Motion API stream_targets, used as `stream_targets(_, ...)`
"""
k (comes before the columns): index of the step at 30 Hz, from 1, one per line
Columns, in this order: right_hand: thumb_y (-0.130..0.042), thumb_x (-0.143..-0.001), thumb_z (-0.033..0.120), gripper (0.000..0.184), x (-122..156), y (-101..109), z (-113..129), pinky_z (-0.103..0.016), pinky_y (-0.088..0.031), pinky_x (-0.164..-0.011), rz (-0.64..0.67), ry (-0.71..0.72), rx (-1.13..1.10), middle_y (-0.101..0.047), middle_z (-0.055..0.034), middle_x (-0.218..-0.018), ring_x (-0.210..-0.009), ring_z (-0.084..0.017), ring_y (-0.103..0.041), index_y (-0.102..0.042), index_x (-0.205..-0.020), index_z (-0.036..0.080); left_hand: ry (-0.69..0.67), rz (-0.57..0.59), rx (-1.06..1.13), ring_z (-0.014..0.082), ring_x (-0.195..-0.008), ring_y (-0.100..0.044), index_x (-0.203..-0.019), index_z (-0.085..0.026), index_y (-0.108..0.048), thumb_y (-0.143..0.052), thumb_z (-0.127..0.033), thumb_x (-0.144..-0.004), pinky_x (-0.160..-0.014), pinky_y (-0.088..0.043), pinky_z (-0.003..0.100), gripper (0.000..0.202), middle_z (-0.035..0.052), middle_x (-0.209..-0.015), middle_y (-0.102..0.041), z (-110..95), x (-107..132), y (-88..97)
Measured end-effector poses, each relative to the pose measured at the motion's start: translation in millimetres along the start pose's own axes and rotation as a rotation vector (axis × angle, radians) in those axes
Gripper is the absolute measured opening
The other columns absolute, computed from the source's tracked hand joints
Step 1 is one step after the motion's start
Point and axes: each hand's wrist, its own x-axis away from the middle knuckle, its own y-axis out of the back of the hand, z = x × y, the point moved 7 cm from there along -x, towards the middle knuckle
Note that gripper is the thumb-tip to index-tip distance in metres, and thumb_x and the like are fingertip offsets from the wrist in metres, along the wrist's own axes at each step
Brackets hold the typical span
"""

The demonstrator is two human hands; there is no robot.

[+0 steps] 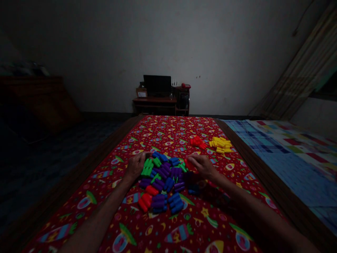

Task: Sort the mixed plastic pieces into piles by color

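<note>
Hands over a pile of coloured plastic blocks [160, 179]: we curve our left hand [136, 166] narrowly onto green blocks [147, 167] and bring our right hand [201, 167] to a red block [189, 164]; we cannot tell whether either holds. A red heap [198, 142] and a yellow heap [220, 144] lie beyond on red printed cloth [158, 133]. Light fingertips spare neighbouring blocks.

text: none legible | labels: none legible | brands: none | numbers: none — signs: none
</note>
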Motion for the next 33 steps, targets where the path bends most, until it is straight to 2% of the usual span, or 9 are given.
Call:
stream_targets(3,-0.042,-0.094,0.041,0.039,-43,35,-24,-0.023,-0.033,-0.06,-0.116,-0.047,0.184,-0.063,-0.0039,-0.069,-0.062,-0.014,-0.052,-0.068,-0.079,0.016,-0.017,-0.007,-0.01,0.0208,-0.085,-0.07,-0.089,-0.021,-0.071,-0.03,-0.045,-0.09,-0.082,-0.056,0.033,0.048,0.0058,-0.089,-0.076,-1,0,1.0)
stream_targets(8,-0.046,-0.09,0.021,0.028,-104,50,-73,-0.025,-0.028,-0.06,0.021,-0.218,0.624,-0.068,-0.0105,-0.076,-0.069,-0.017,-0.057,-0.072,-0.083,0.016,-0.001,-0.011,0.016,0.0206,-0.086,-0.07,-0.091,-0.021,-0.072,-0.029,-0.047,-0.092,-0.083,-0.056,0.034,0.05,0.0063,-0.092,-0.076,3,1,-0.6)
stream_targets(15,-0.048,-0.091,0.025,0.031,-110,39,-91,-0.024,-0.026,-0.057,0.14,-0.245,0.628,-0.065,-0.0095,-0.069,-0.058,-0.012,-0.048,-0.072,-0.077,0.01,0.022,-0.006,0.025,0.022,-0.087,-0.07,-0.092,-0.018,-0.071,-0.028,-0.049,-0.093,-0.083,-0.056,0.035,0.053,0.0093,-0.098,-0.075,5,3,-2.1)
stream_targets(17,-0.044,-0.094,0.03,0.038,-102,39,-75,-0.024,-0.026,-0.056,0.057,-0.208,0.56,-0.064,-0.0085,-0.067,-0.056,-0.012,-0.047,-0.071,-0.078,0.009,0.027,-0.003,0.021,0.0219,-0.087,-0.07,-0.092,-0.019,-0.071,-0.028,-0.049,-0.093,-0.083,-0.056,0.035,0.053,0.0087,-0.096,-0.075,5,2,-2.1)
stream_targets(20,-0.036,-0.098,0.039,0.047,-81,24,-25,-0.022,-0.03,-0.058,-0.054,-0.046,0.299,-0.065,-0.0059,-0.069,-0.059,-0.013,-0.051,-0.07,-0.082,0.011,0.025,-0.001,0.013,0.0216,-0.087,-0.07,-0.092,-0.02,-0.071,-0.028,-0.049,-0.093,-0.083,-0.056,0.034,0.052,0.0076,-0.093,-0.076,4,2,-1.8)
stream_targets(23,-0.036,-0.099,0.036,0.038,-39,-36,49,-0.022,-0.035,-0.061,0.244,0.257,0.142,-0.068,-0.004,-0.08,-0.065,-0.013,-0.054,-0.068,-0.092,0.017,0.022,0.01,0.005,0.0213,-0.087,-0.069,-0.093,-0.019,-0.071,-0.028,-0.049,-0.092,-0.083,-0.056,0.033,0.052,0.0073,-0.092,-0.075,3,2,-2.3)
stream_targets(26,-0.048,-0.095,0.038,0.024,12,-97,109,-0.025,-0.039,-0.068,0.491,0.553,0.289,-0.066,-0.005,-0.085,-0.079,-0.017,-0.056,-0.064,-0.097,0.02,0.034,0.015,0.006,0.0209,-0.09,-0.069,-0.094,-0.019,-0.071,-0.028,-0.046,-0.092,-0.084,-0.055,0.032,0.051,0.007,-0.092,-0.075,3,2,-2.5)
stream_targets(29,-0.048,-0.095,0.043,0.031,32,-125,130,-0.035,-0.042,-0.079,0.415,0.604,0.457,-0.061,-0.0115,-0.103,-0.097,-0.023,-0.052,-0.056,-0.112,0.018,0.043,0.011,0.012,0.0212,-0.089,-0.07,-0.093,-0.02,-0.071,-0.029,-0.045,-0.092,-0.083,-0.055,0.033,0.049,0.0073,-0.092,-0.075,4,3,-2.9)
stream_targets(33,-0.048,-0.095,0.033,0.028,27,-136,119,-0.044,-0.041,-0.087,0.353,0.575,0.527,-0.058,-0.0131,-0.106,-0.097,-0.026,-0.049,-0.053,-0.116,0.017,0.04,0.009,0.028,0.0215,-0.089,-0.07,-0.093,-0.019,-0.07,-0.028,-0.045,-0.091,-0.084,-0.055,0.035,0.049,0.0082,-0.094,-0.075,4,3,-4.3)
